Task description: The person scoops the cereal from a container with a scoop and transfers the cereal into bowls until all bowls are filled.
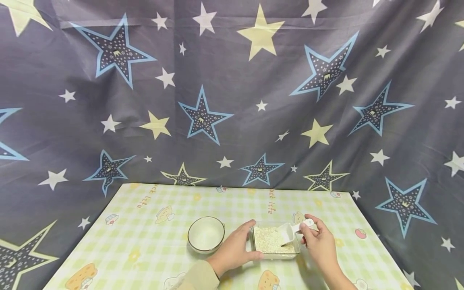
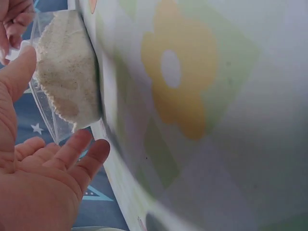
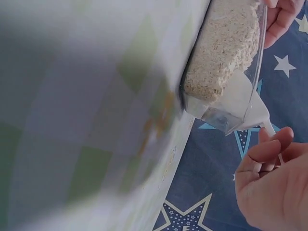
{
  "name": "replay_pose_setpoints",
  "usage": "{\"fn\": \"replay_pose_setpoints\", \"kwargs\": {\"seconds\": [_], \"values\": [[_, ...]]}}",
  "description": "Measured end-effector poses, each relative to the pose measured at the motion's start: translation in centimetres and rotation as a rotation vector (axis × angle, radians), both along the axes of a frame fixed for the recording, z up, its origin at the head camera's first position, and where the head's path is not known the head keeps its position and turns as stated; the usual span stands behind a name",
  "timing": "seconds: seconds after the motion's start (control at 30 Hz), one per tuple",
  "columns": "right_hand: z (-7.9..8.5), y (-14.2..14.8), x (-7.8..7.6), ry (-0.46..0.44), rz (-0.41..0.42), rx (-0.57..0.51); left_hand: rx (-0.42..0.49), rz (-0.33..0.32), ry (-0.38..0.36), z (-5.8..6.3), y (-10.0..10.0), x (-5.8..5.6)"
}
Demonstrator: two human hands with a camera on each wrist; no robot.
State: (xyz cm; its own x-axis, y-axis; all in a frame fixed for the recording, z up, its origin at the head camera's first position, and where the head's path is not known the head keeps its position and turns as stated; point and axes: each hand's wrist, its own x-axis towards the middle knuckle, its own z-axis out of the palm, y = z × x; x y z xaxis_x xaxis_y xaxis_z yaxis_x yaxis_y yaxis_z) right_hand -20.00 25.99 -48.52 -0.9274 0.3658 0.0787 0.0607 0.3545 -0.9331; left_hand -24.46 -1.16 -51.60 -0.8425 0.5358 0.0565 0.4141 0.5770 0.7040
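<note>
A clear rectangular glass container [image 1: 279,256] of pale flakes that look like oats [image 1: 266,238] stands on the table, right of centre. My left hand [image 1: 235,249] holds it at its left end, thumb at the near side and fingers at the far side. With its thumb and fingers, my right hand [image 1: 320,242] pinches the handle of a white plastic scoop [image 1: 287,233]. The scoop's cup is tilted down into the flakes at the container's right end, as the right wrist view also shows. How much it holds is hidden.
Just left of my left hand stands a round, pale bowl [image 1: 206,235] with a dark rim. A green-and-white checked cloth [image 1: 145,229] with cartoon prints covers the table. Behind it hangs a dark curtain [image 1: 224,141] with stars.
</note>
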Motion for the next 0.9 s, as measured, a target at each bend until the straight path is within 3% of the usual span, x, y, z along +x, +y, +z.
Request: {"fn": "replay_pose_setpoints", "kwargs": {"seconds": [0.33, 0.9], "values": [[-0.7, 0.6, -0.4, -0.114, -0.007, -0.217, 0.036, -0.022, -0.009, 0.2, 0.0, 0.1], [-0.7, 1.4, -0.2, -0.082, -0.045, -0.418, 0.021, -0.031, -0.009, 0.2, 0.0, -0.1]]}}
